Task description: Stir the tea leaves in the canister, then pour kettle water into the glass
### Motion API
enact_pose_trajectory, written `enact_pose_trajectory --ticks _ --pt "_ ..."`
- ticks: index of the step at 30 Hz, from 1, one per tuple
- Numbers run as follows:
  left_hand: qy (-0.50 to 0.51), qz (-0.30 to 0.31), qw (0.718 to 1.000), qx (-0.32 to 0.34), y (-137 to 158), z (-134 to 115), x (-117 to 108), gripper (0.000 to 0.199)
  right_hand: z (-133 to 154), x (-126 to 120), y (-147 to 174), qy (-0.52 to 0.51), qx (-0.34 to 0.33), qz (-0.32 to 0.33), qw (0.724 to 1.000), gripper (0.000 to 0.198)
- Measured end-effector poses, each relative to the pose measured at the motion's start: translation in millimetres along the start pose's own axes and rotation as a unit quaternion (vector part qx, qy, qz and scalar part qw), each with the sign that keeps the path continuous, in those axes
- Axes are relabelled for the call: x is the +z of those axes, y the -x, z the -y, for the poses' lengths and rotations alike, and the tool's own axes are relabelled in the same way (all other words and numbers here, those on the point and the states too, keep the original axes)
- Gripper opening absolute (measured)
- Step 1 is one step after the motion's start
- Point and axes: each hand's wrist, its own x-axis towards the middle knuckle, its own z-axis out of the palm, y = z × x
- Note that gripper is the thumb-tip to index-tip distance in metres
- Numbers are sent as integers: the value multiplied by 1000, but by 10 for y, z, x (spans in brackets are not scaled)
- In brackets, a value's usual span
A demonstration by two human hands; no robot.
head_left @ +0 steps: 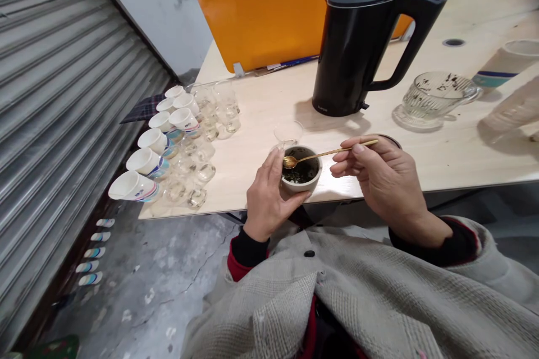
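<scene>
My left hand [269, 190] is wrapped round the side of a small white cup [309, 186] near the table's front edge. Dark liquid with loose tea leaves [300, 174] fills much of that cup. Between the thumb and fingers of my right hand [379, 171] is the handle of a thin gold spoon [326, 153]. The spoon's bowl is over the cup, close to its left rim and my left fingers. Just behind the cup stands a small clear glass [288, 130], partly hidden by it.
A black electric kettle [349, 56] stands behind the cup, before an orange divider [261, 11]. To the right are a ribbed glass cup [435, 98] with leaf bits and a large paper cup [505, 64]. Several paper cups [145, 161] and small glasses [204, 173] line the table's left end.
</scene>
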Motion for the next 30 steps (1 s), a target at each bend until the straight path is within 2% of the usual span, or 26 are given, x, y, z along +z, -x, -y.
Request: enact_pose_trajectory --ticks 5,8,12,16,20,22,25,30 --pt "85 29 995 -30 6 113 -34 115 15 -37 -40 -16 27 -17 999 15" --pt "158 31 985 -65 19 194 -11 115 76 -40 -74 -17 10 -29 999 12" --pt "232 33 968 -95 23 254 30 113 168 -14 -173 -5 -56 -43 997 8" --pt "249 41 962 -107 23 253 30 112 108 53 -319 54 -166 -50 983 10" --pt "257 37 959 -113 28 242 16 109 -94 111 -425 177 -204 21 963 16" --pt "257 34 960 -109 30 243 15 108 -158 129 -437 197 -220 40 955 17" --pt "246 32 963 -102 32 253 24 110 -150 135 -411 165 -211 19 963 19" --pt "241 36 966 -87 34 269 46 115 -34 32 -360 61 -132 -30 989 14"
